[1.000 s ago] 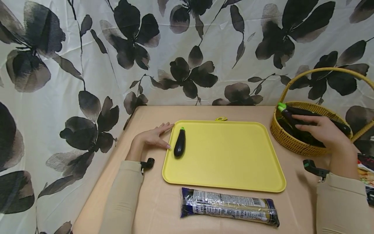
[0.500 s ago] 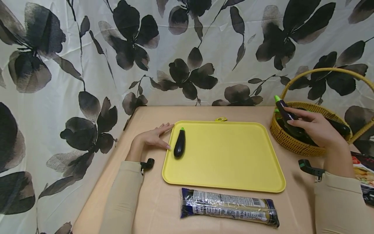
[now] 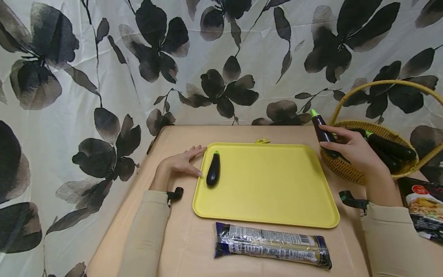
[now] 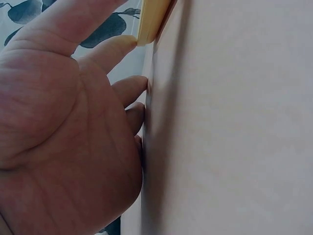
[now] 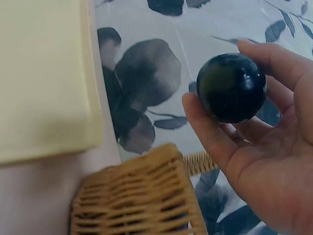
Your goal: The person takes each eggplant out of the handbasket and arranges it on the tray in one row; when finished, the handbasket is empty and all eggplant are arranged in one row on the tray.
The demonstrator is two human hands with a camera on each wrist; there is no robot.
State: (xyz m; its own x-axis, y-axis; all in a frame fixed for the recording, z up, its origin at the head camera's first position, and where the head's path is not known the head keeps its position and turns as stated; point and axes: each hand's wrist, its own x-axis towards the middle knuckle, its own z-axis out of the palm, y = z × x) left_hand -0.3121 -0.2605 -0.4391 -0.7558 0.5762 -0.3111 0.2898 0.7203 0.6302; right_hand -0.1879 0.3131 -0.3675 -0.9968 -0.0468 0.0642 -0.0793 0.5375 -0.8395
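My right hand (image 3: 353,148) grips an eggplant (image 3: 322,131) with a bright green stem, held over the left rim of the wicker basket (image 3: 346,171). The right wrist view shows the round dark end of this eggplant (image 5: 231,88) between thumb and fingers. Several more eggplants (image 3: 391,146) lie in the basket. My left hand (image 3: 180,161) rests at the left edge of the yellow tray (image 3: 266,184), fingers spread, a fingertip touching its rim in the left wrist view. One eggplant (image 3: 213,170) lies on the tray's left side, stem pointing away.
In front of the tray lies a long plastic packet (image 3: 271,244) with printed labels. A dark food package (image 3: 423,207) sits at the right, below the basket. A small yellow object (image 3: 262,141) shows behind the tray. Floral cloth (image 3: 221,57) hangs behind the table.
My right hand has lifted an eggplant out of the pile and carried it left, to the basket's rim. The left hand has stayed at the tray's edge.
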